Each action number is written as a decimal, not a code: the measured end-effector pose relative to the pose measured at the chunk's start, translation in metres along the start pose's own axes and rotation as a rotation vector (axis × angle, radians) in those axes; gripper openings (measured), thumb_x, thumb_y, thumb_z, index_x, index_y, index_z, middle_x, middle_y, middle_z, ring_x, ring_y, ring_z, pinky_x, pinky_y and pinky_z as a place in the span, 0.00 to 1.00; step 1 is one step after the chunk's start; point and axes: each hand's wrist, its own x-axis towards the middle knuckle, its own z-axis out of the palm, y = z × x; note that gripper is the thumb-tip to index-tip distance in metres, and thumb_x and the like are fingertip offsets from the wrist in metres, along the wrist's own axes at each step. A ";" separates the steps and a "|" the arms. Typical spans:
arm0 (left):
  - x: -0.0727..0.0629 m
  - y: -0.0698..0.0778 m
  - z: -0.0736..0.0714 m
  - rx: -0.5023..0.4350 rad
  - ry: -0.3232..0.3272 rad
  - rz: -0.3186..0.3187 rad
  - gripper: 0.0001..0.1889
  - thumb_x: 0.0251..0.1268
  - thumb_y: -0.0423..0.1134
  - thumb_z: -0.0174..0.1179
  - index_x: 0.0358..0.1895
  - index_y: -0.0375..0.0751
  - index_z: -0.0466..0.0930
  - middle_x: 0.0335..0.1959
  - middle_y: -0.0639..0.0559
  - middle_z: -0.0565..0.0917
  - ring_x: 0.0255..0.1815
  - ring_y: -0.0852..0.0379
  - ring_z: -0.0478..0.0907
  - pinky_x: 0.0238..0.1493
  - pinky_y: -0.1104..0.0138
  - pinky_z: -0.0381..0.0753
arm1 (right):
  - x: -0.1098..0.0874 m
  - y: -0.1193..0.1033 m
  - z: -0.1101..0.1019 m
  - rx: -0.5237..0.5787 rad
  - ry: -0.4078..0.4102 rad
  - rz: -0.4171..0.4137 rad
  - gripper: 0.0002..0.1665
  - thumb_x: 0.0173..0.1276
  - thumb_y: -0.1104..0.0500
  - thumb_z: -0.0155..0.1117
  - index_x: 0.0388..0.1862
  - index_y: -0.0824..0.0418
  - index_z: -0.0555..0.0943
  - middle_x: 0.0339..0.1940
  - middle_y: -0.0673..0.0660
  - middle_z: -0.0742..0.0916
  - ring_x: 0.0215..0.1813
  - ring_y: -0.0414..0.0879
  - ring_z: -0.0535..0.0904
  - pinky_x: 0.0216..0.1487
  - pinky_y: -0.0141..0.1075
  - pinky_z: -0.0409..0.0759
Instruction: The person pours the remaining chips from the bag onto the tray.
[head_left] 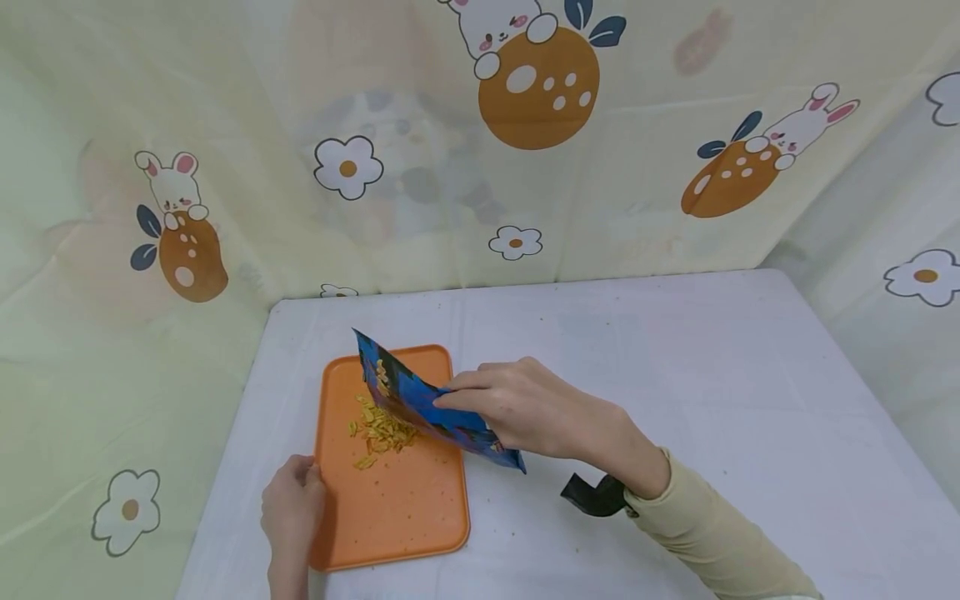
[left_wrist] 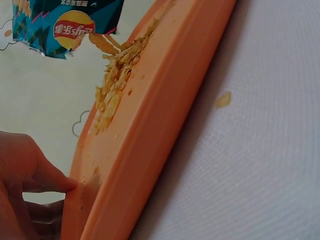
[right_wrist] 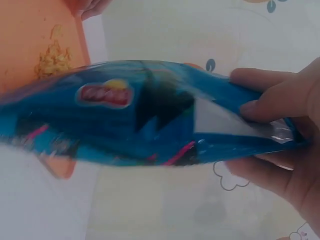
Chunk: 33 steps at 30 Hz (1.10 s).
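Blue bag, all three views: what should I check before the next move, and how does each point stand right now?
1. Right hand gripping the blue bag: ok.
2. Left hand holding the orange tray by its edge: ok.
3. Bag's torn end over the tray: ok, with yellow pieces showing at it.
4. All yellow pieces on the tray: not ok; a stray piece lies on the white table.
5. Bag emptied: cannot tell; its inside is hidden.
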 end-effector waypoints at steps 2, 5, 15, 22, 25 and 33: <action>0.000 0.000 0.000 0.000 -0.006 -0.003 0.14 0.77 0.31 0.50 0.58 0.29 0.78 0.52 0.29 0.84 0.48 0.35 0.82 0.45 0.46 0.78 | 0.000 0.000 -0.001 0.003 0.009 0.000 0.29 0.58 0.76 0.69 0.58 0.57 0.86 0.56 0.53 0.89 0.51 0.46 0.88 0.30 0.27 0.80; 0.001 0.000 0.000 0.001 -0.016 -0.017 0.14 0.77 0.31 0.50 0.58 0.29 0.78 0.53 0.29 0.84 0.50 0.35 0.81 0.47 0.46 0.78 | 0.001 -0.001 -0.001 0.005 0.016 -0.007 0.28 0.58 0.76 0.69 0.57 0.57 0.87 0.55 0.53 0.89 0.50 0.45 0.88 0.32 0.27 0.81; 0.002 0.001 0.001 -0.003 -0.021 -0.035 0.14 0.77 0.31 0.50 0.58 0.29 0.78 0.53 0.30 0.83 0.51 0.34 0.81 0.49 0.44 0.78 | 0.000 0.000 0.000 0.011 0.020 -0.008 0.27 0.59 0.75 0.69 0.57 0.57 0.87 0.55 0.53 0.90 0.49 0.45 0.88 0.34 0.28 0.82; 0.001 0.001 0.002 0.005 -0.004 -0.017 0.14 0.77 0.31 0.50 0.58 0.29 0.78 0.52 0.29 0.84 0.50 0.34 0.81 0.47 0.45 0.78 | -0.002 0.001 0.001 0.015 -0.002 0.007 0.28 0.60 0.76 0.67 0.57 0.57 0.86 0.55 0.53 0.89 0.50 0.46 0.88 0.32 0.27 0.81; 0.001 0.001 0.002 0.007 -0.004 -0.015 0.14 0.77 0.31 0.50 0.57 0.29 0.78 0.52 0.29 0.84 0.49 0.35 0.81 0.46 0.46 0.78 | -0.002 0.001 0.000 0.009 0.037 -0.008 0.27 0.60 0.76 0.67 0.57 0.57 0.87 0.54 0.53 0.90 0.49 0.46 0.88 0.34 0.28 0.82; 0.001 0.001 0.001 0.006 -0.007 -0.015 0.14 0.77 0.31 0.50 0.58 0.29 0.78 0.52 0.29 0.84 0.49 0.34 0.82 0.46 0.46 0.78 | -0.002 0.001 0.000 -0.010 0.044 -0.010 0.28 0.58 0.75 0.68 0.57 0.57 0.86 0.55 0.53 0.89 0.49 0.46 0.88 0.33 0.28 0.82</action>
